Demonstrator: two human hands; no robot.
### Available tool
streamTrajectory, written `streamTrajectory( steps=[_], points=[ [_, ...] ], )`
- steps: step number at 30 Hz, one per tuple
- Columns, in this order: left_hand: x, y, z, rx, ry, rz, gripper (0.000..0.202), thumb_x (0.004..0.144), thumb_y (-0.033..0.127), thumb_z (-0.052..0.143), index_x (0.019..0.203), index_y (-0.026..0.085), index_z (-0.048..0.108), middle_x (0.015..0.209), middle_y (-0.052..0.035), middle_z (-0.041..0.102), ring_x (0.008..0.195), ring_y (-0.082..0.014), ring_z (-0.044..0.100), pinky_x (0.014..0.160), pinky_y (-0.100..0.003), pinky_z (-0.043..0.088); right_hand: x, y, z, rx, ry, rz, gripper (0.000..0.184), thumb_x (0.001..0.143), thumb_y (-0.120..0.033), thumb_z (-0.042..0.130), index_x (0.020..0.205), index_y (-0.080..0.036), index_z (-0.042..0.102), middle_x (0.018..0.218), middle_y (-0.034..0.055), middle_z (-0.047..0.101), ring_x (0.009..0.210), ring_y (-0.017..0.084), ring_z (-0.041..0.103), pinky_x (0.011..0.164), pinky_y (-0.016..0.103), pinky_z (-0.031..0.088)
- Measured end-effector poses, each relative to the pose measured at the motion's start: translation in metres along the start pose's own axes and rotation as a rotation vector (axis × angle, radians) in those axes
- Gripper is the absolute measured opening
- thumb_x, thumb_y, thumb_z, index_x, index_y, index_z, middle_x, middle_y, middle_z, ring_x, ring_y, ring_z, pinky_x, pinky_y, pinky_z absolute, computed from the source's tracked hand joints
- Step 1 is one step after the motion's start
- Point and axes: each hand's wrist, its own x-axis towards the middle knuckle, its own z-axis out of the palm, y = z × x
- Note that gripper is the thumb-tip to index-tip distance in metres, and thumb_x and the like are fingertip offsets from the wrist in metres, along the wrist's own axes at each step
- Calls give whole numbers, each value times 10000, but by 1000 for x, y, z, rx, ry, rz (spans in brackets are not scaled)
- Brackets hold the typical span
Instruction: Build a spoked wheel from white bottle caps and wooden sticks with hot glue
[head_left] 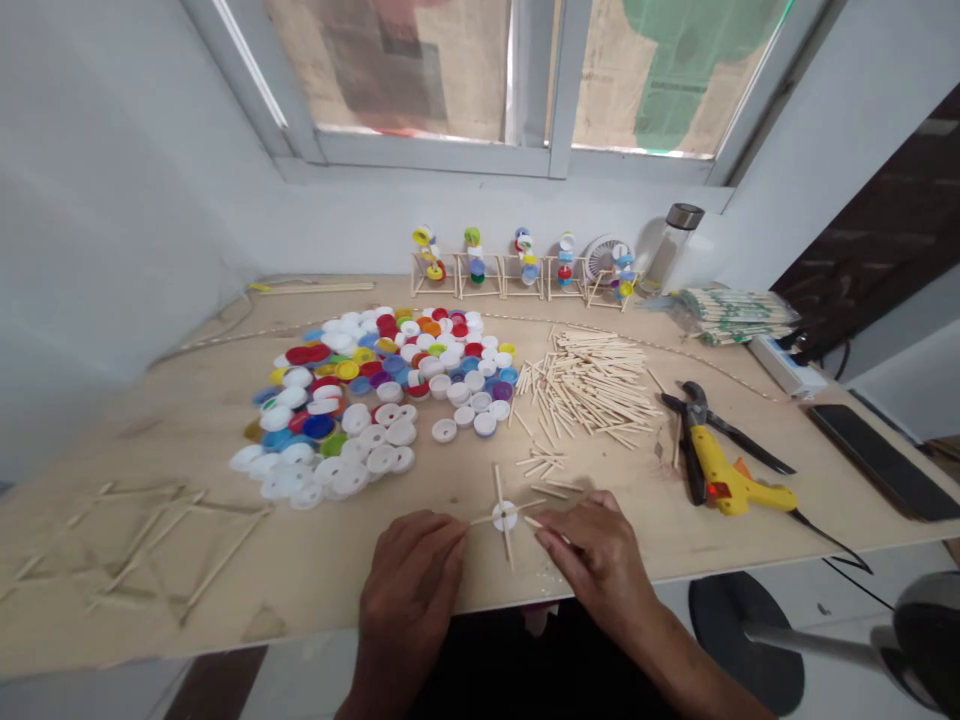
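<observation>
A white bottle cap [505, 515] lies near the front edge of the plywood table [187, 400], with thin wooden sticks [501, 490] crossing it like spokes. My left hand [416, 580] rests just left of it, fingers curled down, its tips touching the left stick. My right hand [592, 555] sits right of the cap, fingertips pressed together on a short stick [534, 522] pointing at the cap.
A heap of coloured and white caps [375, 400] lies centre-left, a pile of sticks [592, 380] centre-right. A yellow glue gun [731, 480] and pliers [701, 420] lie right, a phone [881, 460] beyond. Stick frames [165, 540] lie left; finished cap models [517, 265] line the back wall.
</observation>
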Motion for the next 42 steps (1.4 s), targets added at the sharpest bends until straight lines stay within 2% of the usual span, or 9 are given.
streamTrajectory(
  steps=[4,10,13,17,21,28,36,39,42],
  points=[
    [0,23,-4,-70,-1,-48,115,820,178,576,893,215,657,814,-21,664,793,-155,618,738,-268,506,-5,-13,6,38,4,40,153,922,-241,515,866,-201,652,622,-26,642,553,124,563,689,294,333],
    [-3,52,-4,-250,-131,-257,130,851,251,538,839,231,666,747,22,692,652,-120,652,595,-194,516,-10,-31,10,123,14,59,219,938,-272,489,773,-192,610,556,-42,588,537,113,532,690,287,342],
    [-5,48,-3,-181,-117,-263,122,846,254,545,854,220,662,762,14,685,646,-121,640,596,-204,513,-10,-26,10,102,12,65,209,939,-268,485,789,-196,613,580,-35,610,547,117,546,682,289,346],
    [-3,29,-1,-1,3,-107,121,838,217,556,886,204,666,817,-32,664,772,-159,631,728,-276,516,-10,-11,8,7,-14,76,171,940,-208,462,899,-202,628,748,8,694,676,149,615,709,297,363],
    [4,14,5,86,-40,9,131,838,178,551,906,203,660,883,-59,672,890,-198,606,826,-358,483,-10,-4,9,-63,-45,68,171,933,-182,465,946,-204,634,827,32,710,749,172,630,741,311,369],
    [10,9,13,127,-89,72,143,850,170,528,904,199,657,881,-54,688,880,-198,619,804,-354,471,-8,-1,15,-114,-35,74,163,931,-206,471,869,-198,622,729,22,683,665,166,596,713,308,349],
    [7,9,13,108,-79,29,137,842,162,541,903,196,659,870,-54,689,882,-201,613,817,-362,468,-5,-2,16,-123,-25,83,197,939,-220,454,785,-191,574,663,6,640,627,158,567,696,301,343],
    [5,20,10,43,-41,-50,139,841,185,545,904,201,669,844,-49,683,836,-187,620,794,-343,489,-6,-7,14,-82,10,97,158,937,-209,453,831,-191,570,737,24,670,676,169,588,704,307,353],
    [2,38,6,-114,-78,-177,143,849,232,541,896,216,675,836,-36,686,777,-162,643,709,-275,524,-8,-17,11,-9,24,100,118,928,-183,449,894,-204,560,791,19,684,710,168,597,707,303,366]
  ],
)
